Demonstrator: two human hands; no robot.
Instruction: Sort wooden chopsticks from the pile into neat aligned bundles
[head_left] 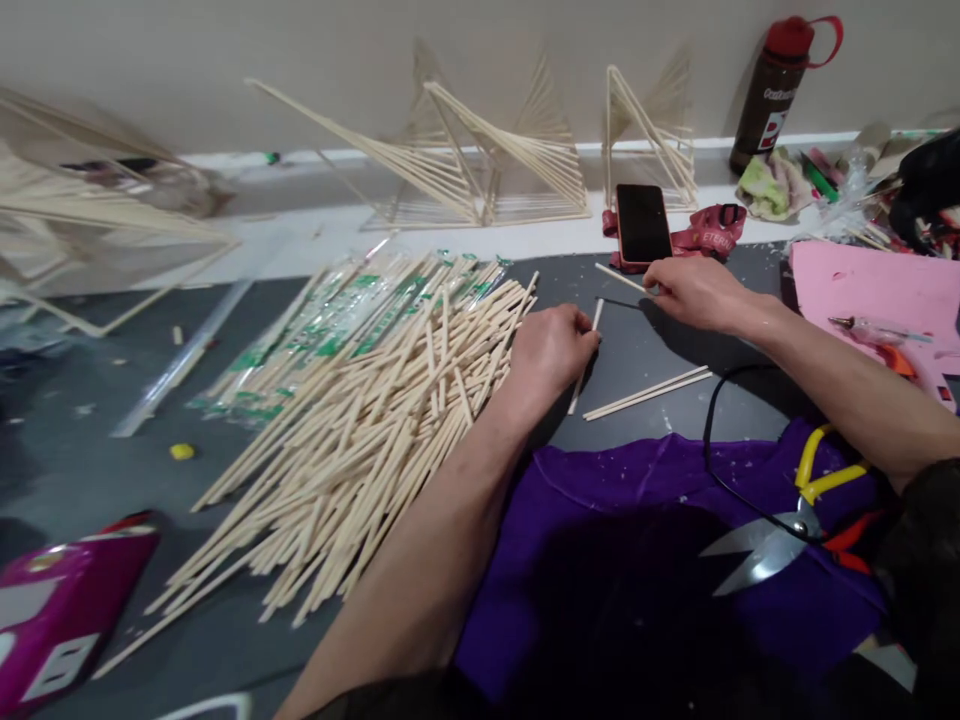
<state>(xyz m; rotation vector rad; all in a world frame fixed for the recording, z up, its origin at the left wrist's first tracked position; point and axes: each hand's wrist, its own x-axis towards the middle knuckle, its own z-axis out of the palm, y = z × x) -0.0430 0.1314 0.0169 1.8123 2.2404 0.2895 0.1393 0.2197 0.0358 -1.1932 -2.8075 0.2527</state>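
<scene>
My left hand (556, 345) is closed around a thin wooden stick (598, 316), just right of a big loose pile of pale sticks (375, 430). Farther right and slightly higher, my right hand (694, 290) pinches the end of another stick (621, 278) that points to the left. Two sticks (646, 392) lie side by side on the grey table (637, 335) below my hands. Behind the pile are sticks in clear and green plastic wrappers (337, 310).
Stick structures (517, 150) stand along the wall. A phone (643, 225) and red strap lie behind my right hand, near a bottle (772, 100). Open scissors (780, 540) rest on purple cloth (600, 560). Pink sheet (862, 280) at right, ruler (184, 360) at left.
</scene>
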